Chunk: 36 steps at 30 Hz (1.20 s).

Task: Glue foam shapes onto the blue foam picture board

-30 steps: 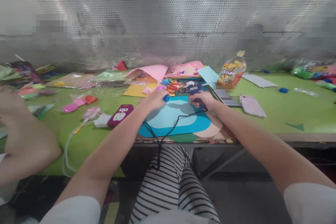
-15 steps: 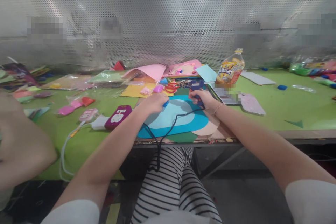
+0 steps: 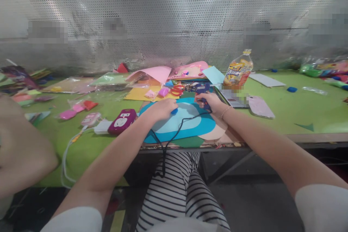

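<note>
My right hand (image 3: 212, 102) grips a dark blue hot glue gun (image 3: 203, 88), its nozzle toward the left. The gun's black cord (image 3: 181, 126) runs across the paper and over the table edge. In the closed fingers of my left hand (image 3: 166, 107) is a small blue lump (image 3: 174, 111), held over the paper; its material is unclear. Below both hands lie a pale blue rounded paper shape (image 3: 167, 126) and a larger bright blue one (image 3: 208, 124) under it. Red-handled scissors (image 3: 177, 90) rest just beyond.
Left of the paper are a purple power socket (image 3: 123, 121) and a white plug (image 3: 102, 127). A snack bag (image 3: 239, 69), a phone (image 3: 261, 107) and a white board (image 3: 268, 80) stand or lie to the right. Another person's arm (image 3: 24, 148) reaches in at far left.
My left hand has shifted slightly to the right and nearer me over the paper, with the blue lump in its fingers. My right hand and the glue gun have hardly moved.
</note>
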### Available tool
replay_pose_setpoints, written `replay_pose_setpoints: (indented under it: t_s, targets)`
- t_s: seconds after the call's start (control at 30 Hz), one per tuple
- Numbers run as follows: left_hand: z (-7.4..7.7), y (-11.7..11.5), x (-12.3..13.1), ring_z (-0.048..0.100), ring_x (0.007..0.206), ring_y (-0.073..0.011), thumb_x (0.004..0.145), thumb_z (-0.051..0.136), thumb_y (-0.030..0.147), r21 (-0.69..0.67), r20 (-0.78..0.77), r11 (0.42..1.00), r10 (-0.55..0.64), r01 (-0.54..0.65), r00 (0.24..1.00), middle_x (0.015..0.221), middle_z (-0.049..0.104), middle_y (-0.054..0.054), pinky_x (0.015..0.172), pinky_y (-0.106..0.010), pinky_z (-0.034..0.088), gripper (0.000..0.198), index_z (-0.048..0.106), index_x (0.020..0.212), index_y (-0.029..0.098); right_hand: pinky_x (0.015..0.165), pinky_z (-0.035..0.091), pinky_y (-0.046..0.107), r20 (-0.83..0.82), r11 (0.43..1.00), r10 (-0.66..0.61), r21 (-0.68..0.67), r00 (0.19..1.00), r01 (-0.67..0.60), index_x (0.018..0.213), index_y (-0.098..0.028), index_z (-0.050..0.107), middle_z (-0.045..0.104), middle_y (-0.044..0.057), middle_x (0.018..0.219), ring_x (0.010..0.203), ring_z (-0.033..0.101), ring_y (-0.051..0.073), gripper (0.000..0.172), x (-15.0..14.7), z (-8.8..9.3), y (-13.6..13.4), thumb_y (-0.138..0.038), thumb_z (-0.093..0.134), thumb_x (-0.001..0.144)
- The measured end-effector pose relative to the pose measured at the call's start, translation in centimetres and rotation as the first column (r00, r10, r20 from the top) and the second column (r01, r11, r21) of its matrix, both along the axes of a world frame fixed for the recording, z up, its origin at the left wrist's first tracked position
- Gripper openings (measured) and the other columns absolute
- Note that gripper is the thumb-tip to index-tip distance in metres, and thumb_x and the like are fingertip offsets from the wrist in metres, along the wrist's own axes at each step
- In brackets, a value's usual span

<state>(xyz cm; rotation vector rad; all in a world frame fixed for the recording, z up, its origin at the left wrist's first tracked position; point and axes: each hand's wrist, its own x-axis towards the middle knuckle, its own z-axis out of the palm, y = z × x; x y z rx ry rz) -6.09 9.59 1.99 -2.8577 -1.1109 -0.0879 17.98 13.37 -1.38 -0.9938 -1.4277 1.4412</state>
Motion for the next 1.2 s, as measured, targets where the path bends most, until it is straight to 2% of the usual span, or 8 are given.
replay_pose_setpoints:
  t_s: [0.23,0.37,0.63,0.87,1.07,1.2]
  targets:
    - [-1.0,0.2,-0.1,0.052,0.092,-0.0191,0.074,0.041,0.002,0.055,-0.004,0.998,-0.031,0.031,1.000,0.092,0.057,-0.008,0.072,-0.029,0.037,0.041,0.064,0.102,0.021,0.036,0.027,0.021,-0.010,1.000,-0.015,0.005,1.000,0.015,0.061,-0.016,0.056,0.043,-0.001,0.044,0.040,0.035,0.007,0.014,-0.2,0.4,-0.3,-0.026,0.062,0.067]
    - [-1.4,0.5,-0.2,0.052,0.090,-0.0201,0.075,0.041,0.001,0.087,0.000,0.995,-0.058,0.058,0.998,0.091,0.056,-0.009,0.071,-0.030,0.037,0.044,0.064,0.108,0.019,0.034,0.024,0.021,-0.004,0.999,-0.034,-0.010,0.999,0.034,0.061,-0.015,0.055,0.043,-0.001,0.043,0.039,0.036,0.007,0.014,-0.4,0.7,-0.7,-0.026,0.063,0.066]
    - [-1.0,0.3,-0.2,0.050,0.083,-0.0172,0.078,0.036,0.002,0.063,-0.024,0.997,-0.045,0.046,0.999,0.092,0.054,-0.009,0.068,-0.028,0.035,0.049,0.062,0.114,0.022,0.035,0.027,0.020,-0.009,1.000,-0.017,0.017,1.000,0.017,0.060,-0.015,0.056,0.043,-0.002,0.041,0.039,0.036,0.007,0.013,-0.4,0.4,-0.6,-0.025,0.062,0.067]
    - [-1.1,0.4,-0.2,0.050,0.090,-0.0179,0.079,0.035,0.003,0.068,-0.040,0.994,-0.084,0.087,0.996,0.097,0.056,-0.009,0.072,-0.027,0.036,0.046,0.061,0.114,0.020,0.036,0.022,0.020,0.033,0.998,0.039,0.047,0.999,-0.041,0.057,-0.014,0.056,0.043,-0.002,0.040,0.036,0.036,0.006,0.014,-0.6,0.3,-0.6,-0.023,0.060,0.066]
    - [0.2,-0.1,-0.1,0.055,0.093,-0.0169,0.074,0.036,0.000,-0.005,0.019,0.999,-0.032,0.032,0.999,0.102,0.062,-0.008,0.075,-0.026,0.039,0.050,0.062,0.113,0.018,0.037,0.023,0.021,0.008,0.998,0.048,0.038,0.999,-0.049,0.061,-0.014,0.056,0.043,-0.003,0.041,0.036,0.035,0.006,0.010,-0.5,0.2,-0.4,-0.022,0.060,0.066]
    - [1.2,-0.6,-0.4,0.057,0.096,-0.0164,0.067,0.038,-0.004,-0.089,0.081,0.996,0.038,-0.031,0.996,0.106,0.066,-0.006,0.080,-0.026,0.040,0.052,0.067,0.104,0.019,0.037,0.025,0.021,-0.001,0.997,0.050,0.059,0.999,-0.049,0.063,-0.015,0.056,0.045,-0.003,0.042,0.037,0.036,0.007,0.009,-0.4,0.0,-0.4,-0.022,0.061,0.065]
